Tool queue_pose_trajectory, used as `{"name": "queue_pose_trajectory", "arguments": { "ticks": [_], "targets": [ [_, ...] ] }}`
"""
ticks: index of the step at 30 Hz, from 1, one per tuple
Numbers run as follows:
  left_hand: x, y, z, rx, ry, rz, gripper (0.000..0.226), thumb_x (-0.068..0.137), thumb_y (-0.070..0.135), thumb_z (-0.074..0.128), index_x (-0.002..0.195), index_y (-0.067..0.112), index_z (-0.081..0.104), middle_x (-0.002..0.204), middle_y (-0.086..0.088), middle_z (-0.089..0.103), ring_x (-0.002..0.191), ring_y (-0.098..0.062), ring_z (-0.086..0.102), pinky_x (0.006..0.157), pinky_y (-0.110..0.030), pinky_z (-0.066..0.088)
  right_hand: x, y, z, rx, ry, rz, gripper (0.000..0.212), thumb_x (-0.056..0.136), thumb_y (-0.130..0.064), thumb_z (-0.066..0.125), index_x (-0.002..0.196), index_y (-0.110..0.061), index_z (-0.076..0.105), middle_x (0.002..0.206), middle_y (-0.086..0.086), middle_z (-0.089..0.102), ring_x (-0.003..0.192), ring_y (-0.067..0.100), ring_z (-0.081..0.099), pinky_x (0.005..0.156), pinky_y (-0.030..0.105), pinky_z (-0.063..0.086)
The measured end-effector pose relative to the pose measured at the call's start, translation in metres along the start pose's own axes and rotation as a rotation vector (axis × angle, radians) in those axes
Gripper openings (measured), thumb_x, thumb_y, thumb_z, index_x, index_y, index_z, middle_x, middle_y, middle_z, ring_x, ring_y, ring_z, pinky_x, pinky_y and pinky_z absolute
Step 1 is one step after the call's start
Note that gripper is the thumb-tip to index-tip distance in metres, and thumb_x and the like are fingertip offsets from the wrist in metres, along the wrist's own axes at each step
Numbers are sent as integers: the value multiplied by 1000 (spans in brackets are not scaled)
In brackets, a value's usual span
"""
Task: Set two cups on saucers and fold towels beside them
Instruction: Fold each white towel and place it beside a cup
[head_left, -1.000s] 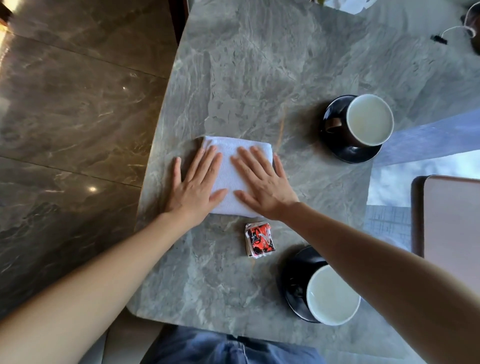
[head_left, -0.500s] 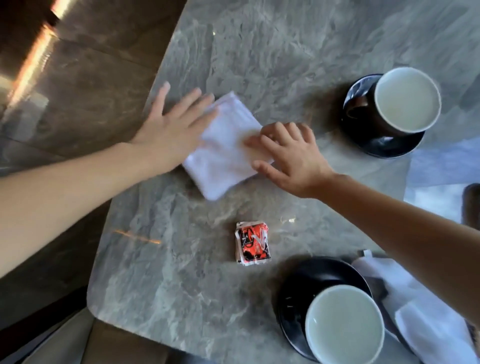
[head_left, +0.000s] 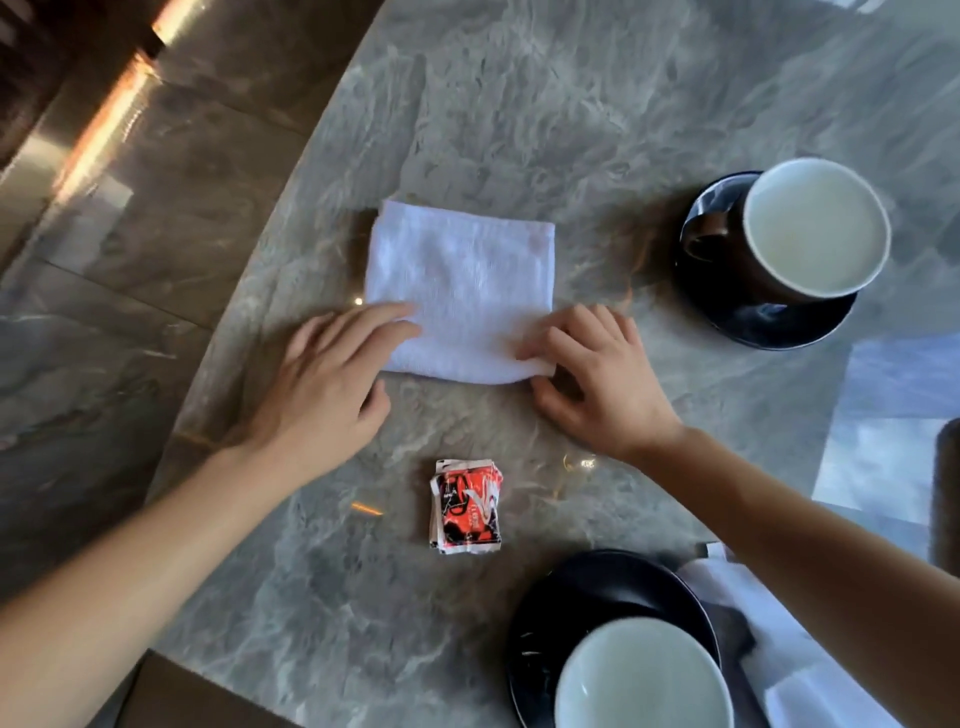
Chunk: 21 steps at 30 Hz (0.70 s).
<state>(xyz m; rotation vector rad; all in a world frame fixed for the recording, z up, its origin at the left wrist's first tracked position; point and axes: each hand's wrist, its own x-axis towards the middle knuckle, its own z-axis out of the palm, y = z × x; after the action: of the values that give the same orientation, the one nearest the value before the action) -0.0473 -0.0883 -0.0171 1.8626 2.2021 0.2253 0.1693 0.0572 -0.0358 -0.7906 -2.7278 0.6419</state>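
Observation:
A white folded towel (head_left: 460, 280) lies flat on the grey marble table (head_left: 545, 104), left of the far cup. My left hand (head_left: 327, 379) rests with its fingertips on the towel's near left corner. My right hand (head_left: 597, 374) pinches the towel's near right corner, fingers curled. The far cup (head_left: 815, 228), dark outside and pale inside, stands on a black saucer (head_left: 779, 327) at the right. A second cup (head_left: 644, 675) sits on a black saucer (head_left: 587, 587) at the near edge. A second white towel (head_left: 810, 670) lies at the bottom right, partly under my right forearm.
A red and white packet (head_left: 465, 506) lies on the table between the towel and the near cup. The table's left edge runs diagonally beside a brown tiled floor (head_left: 130, 234). A dark chair edge (head_left: 948, 493) shows at the far right.
The towel has turned from a slanted lie to square with the table edge. Both hands slid from its top and sides down to its near corners.

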Motion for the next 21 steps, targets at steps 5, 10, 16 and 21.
{"name": "queue_pose_trajectory", "arguments": {
  "ticks": [5, 10, 16, 21],
  "targets": [
    [15, 7, 0, -10, 3, -50, 54, 66, 12, 53, 119, 24, 49, 133, 5, 47, 121, -17, 41, 100, -33, 27, 9, 0, -5, 122, 82, -54, 20, 87, -18, 50, 101, -8, 60, 112, 5, 62, 109, 27, 53, 90, 43, 44],
    [26, 8, 2, -151, 158, -116, 42, 71, -4, 51, 109, 13, 57, 115, -4, 56, 101, -22, 50, 88, -33, 39, 13, -2, -3, 298, 68, 79, 25, 94, -27, 38, 109, -12, 50, 113, 7, 64, 102, 27, 60, 84, 43, 49],
    [22, 23, -3, -457, 117, -180, 21, 85, 3, 53, 104, 9, 60, 94, -5, 63, 84, -23, 58, 72, -28, 43, 12, -1, 2, 382, 239, 322, 19, 92, -41, 33, 105, -28, 38, 81, -6, 58, 69, 12, 51, 61, 31, 35],
    [13, 32, -8, -707, -84, -280, 25, 85, 29, 46, 89, 5, 54, 64, 1, 41, 58, -10, 34, 56, -30, 30, 21, -2, 0, 369, 326, 388, 24, 92, -43, 33, 105, -24, 40, 79, 1, 62, 70, 23, 56, 61, 36, 40]
  ]
}}
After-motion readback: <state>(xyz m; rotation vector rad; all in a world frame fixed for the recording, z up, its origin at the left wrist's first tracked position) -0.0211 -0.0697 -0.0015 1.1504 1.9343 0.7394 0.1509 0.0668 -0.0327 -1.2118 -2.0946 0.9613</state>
